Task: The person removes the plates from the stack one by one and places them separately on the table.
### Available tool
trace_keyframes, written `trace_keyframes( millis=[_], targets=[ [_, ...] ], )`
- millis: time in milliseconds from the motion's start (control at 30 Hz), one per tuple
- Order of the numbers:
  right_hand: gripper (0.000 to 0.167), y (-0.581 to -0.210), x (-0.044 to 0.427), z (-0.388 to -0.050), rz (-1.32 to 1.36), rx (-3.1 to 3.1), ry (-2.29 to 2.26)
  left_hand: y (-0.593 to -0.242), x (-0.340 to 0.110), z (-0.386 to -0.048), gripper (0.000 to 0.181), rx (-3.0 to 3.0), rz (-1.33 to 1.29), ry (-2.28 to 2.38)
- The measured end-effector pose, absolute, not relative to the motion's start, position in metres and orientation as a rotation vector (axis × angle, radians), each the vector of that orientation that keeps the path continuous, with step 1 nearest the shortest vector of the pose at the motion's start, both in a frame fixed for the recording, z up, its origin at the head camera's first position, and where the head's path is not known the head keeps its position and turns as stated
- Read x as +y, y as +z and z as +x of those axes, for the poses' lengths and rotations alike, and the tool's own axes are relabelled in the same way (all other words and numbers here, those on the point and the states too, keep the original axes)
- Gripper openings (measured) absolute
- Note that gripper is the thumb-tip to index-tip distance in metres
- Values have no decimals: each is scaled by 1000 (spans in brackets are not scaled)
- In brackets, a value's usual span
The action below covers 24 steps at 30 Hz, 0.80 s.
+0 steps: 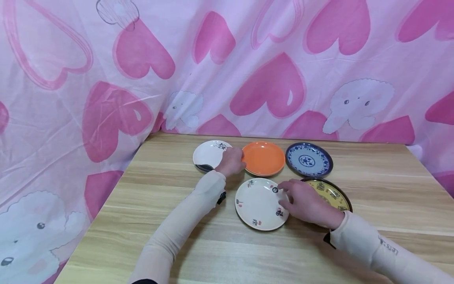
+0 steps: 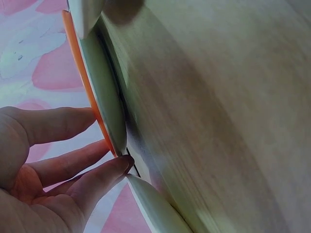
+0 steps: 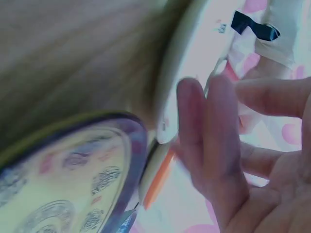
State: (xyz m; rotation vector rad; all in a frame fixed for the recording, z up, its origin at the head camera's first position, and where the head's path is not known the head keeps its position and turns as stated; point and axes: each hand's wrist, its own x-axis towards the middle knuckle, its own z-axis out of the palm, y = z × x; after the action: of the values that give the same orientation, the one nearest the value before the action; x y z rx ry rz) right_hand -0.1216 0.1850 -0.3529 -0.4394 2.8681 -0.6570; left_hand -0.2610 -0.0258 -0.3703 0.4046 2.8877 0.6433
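Note:
At the left rim of an orange plate [image 1: 264, 158], my left hand [image 1: 232, 161] touches the edge with its fingertips, as the left wrist view also shows. Its fingers are extended, not curled round the plate, whose pale underside [image 2: 104, 87] shows there. Left of that hand sits a white plate [image 1: 209, 154] with a dark patch and a small black print. My right hand [image 1: 307, 201] is over the right edge of a cream plate [image 1: 260, 205] with small figures, its fingers spread and loosely bent. Beneath that hand, a yellow patterned plate [image 1: 333, 193] with a dark rim is partly hidden.
A blue-and-white floral plate [image 1: 309, 159] lies right of the orange one in the back row. All the plates rest on a wood-grain table [image 1: 149, 205]. Pink heart-print cloth [image 1: 269, 86] hangs behind the table and along its left side.

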Motion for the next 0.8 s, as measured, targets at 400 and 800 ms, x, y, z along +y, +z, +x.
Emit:
trace_keyframes(
  millis=[400, 800],
  targets=[
    [15, -328, 190, -158, -429, 2828, -946, -371, -24, -261, 14, 2861, 367, 702],
    [25, -322, 203, -214, -295, 2840, -688, -375, -24, -262, 22, 2909, 431, 666]
  ],
)
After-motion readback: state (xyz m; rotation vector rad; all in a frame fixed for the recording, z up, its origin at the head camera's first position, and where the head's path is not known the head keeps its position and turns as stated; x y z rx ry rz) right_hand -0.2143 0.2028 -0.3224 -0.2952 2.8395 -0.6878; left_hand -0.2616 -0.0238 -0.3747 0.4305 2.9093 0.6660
